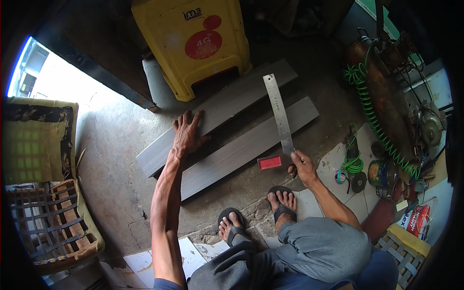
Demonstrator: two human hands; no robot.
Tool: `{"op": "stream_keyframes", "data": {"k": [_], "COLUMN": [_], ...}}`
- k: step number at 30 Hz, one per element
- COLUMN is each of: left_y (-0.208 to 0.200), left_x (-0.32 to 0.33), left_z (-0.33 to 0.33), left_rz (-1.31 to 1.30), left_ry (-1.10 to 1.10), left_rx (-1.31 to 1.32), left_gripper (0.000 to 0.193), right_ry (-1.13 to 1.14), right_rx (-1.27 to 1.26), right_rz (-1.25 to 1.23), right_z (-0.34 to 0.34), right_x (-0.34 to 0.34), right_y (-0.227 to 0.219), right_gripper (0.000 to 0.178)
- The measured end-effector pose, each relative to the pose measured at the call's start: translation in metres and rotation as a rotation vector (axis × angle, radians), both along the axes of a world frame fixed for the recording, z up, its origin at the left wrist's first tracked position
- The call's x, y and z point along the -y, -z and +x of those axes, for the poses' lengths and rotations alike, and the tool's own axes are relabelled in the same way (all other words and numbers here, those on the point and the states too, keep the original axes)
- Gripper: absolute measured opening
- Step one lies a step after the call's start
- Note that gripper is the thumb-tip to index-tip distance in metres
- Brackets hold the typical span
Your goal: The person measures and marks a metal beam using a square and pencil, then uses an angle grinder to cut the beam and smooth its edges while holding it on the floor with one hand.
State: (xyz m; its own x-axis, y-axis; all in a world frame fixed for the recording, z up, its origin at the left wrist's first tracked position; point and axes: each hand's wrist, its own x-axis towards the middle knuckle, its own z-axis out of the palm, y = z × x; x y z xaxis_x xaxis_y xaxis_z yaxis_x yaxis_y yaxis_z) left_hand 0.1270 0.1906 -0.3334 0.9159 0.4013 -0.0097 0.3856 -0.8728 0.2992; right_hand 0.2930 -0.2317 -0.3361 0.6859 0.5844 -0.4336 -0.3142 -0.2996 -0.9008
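Two long grey planks lie side by side on the floor in front of me, slanting up to the right. On the far plank (232,107) my left hand (187,133) rests flat near its left end, fingers spread. My right hand (304,168) grips the lower end of a steel ruler (276,108). The ruler points away from me and passes over the near plank (227,157); whether it touches that plank I cannot tell. Between the near plank and my right hand lies a small red rectangular piece with a pale rim (269,163).
A yellow plastic stool (159,29) stands behind the planks. To the right are a rusty tank (382,106), a coiled green hose (369,113), a tool wrapped in green cord (353,162) and cans. A woven-strap seat frame (53,227) stands at left. My sandalled feet are near the planks.
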Motion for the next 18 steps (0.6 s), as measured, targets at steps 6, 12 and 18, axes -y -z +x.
{"op": "stream_keyframes", "data": {"k": [6, 12, 18], "left_y": [0.013, 0.047, 0.053], "left_x": [0.09, 0.163, 0.2], "left_z": [-0.011, -0.036, -0.05], "left_rz": [0.059, -0.038, -0.104], "left_ry": [-0.124, -0.04, 0.053], "left_rx": [0.13, -0.025, -0.058], "left_gripper": [0.095, 0.121, 0.122], "right_ry": [-0.004, -0.071, -0.281], "right_rx": [-0.042, -0.154, -0.368], "right_rz": [-0.04, -0.047, -0.043], "right_z": [-0.003, -0.005, -0.05], "right_x": [0.0, 0.004, 0.004], "right_y": [0.005, 0.008, 0.032], "right_gripper": [0.038, 0.034, 0.029]}}
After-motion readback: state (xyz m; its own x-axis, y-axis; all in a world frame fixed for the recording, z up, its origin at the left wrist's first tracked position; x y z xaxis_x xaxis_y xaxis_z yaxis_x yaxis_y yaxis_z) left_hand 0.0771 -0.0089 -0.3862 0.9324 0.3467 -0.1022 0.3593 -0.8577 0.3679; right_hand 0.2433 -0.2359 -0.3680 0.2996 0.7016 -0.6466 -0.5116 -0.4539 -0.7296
